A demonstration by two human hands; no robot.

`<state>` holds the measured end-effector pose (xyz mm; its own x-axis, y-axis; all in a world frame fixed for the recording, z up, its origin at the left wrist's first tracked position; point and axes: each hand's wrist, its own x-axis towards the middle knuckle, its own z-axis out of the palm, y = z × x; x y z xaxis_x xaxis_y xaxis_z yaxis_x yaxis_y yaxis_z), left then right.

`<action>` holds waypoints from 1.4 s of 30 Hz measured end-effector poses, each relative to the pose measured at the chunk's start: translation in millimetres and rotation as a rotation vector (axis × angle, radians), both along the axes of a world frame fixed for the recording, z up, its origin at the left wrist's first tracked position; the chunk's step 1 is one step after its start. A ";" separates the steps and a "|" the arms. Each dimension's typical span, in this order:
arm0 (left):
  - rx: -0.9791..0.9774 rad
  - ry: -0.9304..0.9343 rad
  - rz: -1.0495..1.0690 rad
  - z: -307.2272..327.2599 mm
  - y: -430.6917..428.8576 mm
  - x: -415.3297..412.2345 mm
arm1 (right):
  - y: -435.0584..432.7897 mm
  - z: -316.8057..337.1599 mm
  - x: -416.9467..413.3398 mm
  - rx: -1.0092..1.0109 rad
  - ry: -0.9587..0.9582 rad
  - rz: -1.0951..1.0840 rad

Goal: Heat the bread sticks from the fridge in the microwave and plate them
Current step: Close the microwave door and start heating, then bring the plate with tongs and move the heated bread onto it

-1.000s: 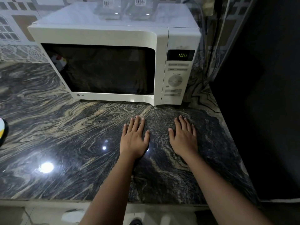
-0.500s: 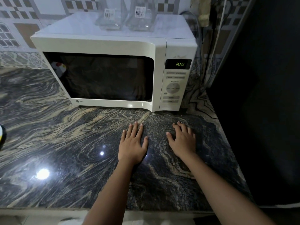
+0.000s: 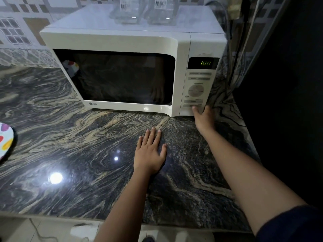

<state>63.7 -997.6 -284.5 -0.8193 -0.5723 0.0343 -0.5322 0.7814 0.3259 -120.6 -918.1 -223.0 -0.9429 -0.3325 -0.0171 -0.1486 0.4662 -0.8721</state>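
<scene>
Our left hand (image 3: 150,154) flat on the marble countertop (image 3: 78,137), fingers straight and close together, thumb apart, our right hand (image 3: 203,117), thumb low on the control panel of the white microwave (image 3: 113,41), other fingers we cannot tell, door shut, bread sticks not discernible through its dark glass.

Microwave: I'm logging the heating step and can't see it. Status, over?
Left hand flat on counter. Right hand at microwave control panel, thumb on bottom edge. Door shut, display reads 100. Plate far left, out of the way.
</scene>
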 end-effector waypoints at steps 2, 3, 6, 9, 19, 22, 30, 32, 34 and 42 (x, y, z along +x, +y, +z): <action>-0.001 0.002 0.002 0.6 -0.2 -0.2 | -2.4 -2.5 -3.6 0.008 0.011 -0.016; 0.000 0.002 0.003 0.6 -0.4 -0.5 | -2.9 -4.2 -5.1 0.012 0.020 -0.017; 0.001 0.000 0.009 0.3 -0.3 -0.5 | -4.4 -6.0 -8.0 0.028 0.036 -0.013; 0.004 0.002 0.010 0.4 -0.4 -0.5 | -8.3 -4.3 -6.6 0.052 0.046 -0.023; 0.028 -0.003 0.005 -0.5 -1.3 0.6 | -4.6 11.8 -6.8 0.142 0.010 -0.015; 0.043 0.020 0.003 1.3 -0.7 2.4 | -0.1 25.6 -2.0 0.119 0.070 -0.019; 0.193 0.085 0.079 16.1 1.0 -8.3 | 7.7 118.3 0.1 -0.002 0.426 0.064; 0.468 0.218 0.155 39.3 -0.6 -26.9 | 4.6 138.3 0.4 -0.035 0.599 0.045; 0.594 0.344 0.182 66.3 -4.9 -47.4 | -1.0 152.5 -0.6 0.016 0.780 0.054; 0.477 0.507 0.003 148.6 -19.6 -95.0 | -23.5 172.5 -14.7 0.409 0.794 0.170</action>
<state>-31.3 -1017.3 -136.0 -0.7673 -0.6219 0.1567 -0.2253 0.4900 0.8421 -135.3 -941.5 -50.5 -0.6665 -0.5787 0.4701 -0.7302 0.6338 -0.2551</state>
